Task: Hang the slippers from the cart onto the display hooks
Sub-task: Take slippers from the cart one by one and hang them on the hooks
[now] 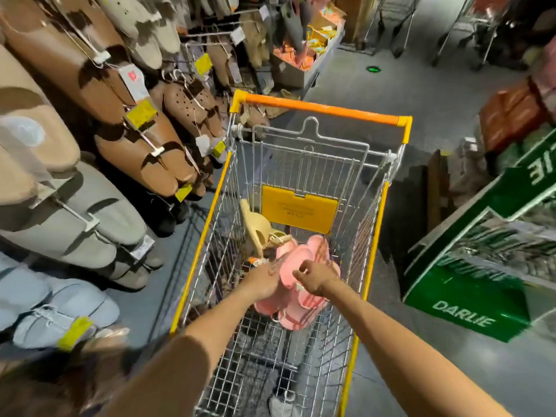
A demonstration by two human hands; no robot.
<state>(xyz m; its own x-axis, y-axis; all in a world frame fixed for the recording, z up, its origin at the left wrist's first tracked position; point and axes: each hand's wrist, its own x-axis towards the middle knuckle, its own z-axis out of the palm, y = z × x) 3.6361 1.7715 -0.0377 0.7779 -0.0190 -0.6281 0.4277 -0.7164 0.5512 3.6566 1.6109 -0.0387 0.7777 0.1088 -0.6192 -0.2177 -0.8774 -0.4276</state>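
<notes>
Grips: my left hand and right hand both pinch pink slippers | cart at 12 o'clock | display hooks at 9 o'clock

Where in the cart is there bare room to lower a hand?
Bare wire floor shows at the near end of the cart, behind both hands. Crowded farther in: pink slippers and beige slippers below the yellow flap.

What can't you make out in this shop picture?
- Head view: the left hand and right hand cover part of the pink slippers, so the exact grip is unclear.
- The print on the yellow price tags is too small and blurred.
- What lies on the cart floor is dark behind the wire mesh.
- The grey slippers at the lower left are blurred.
</notes>
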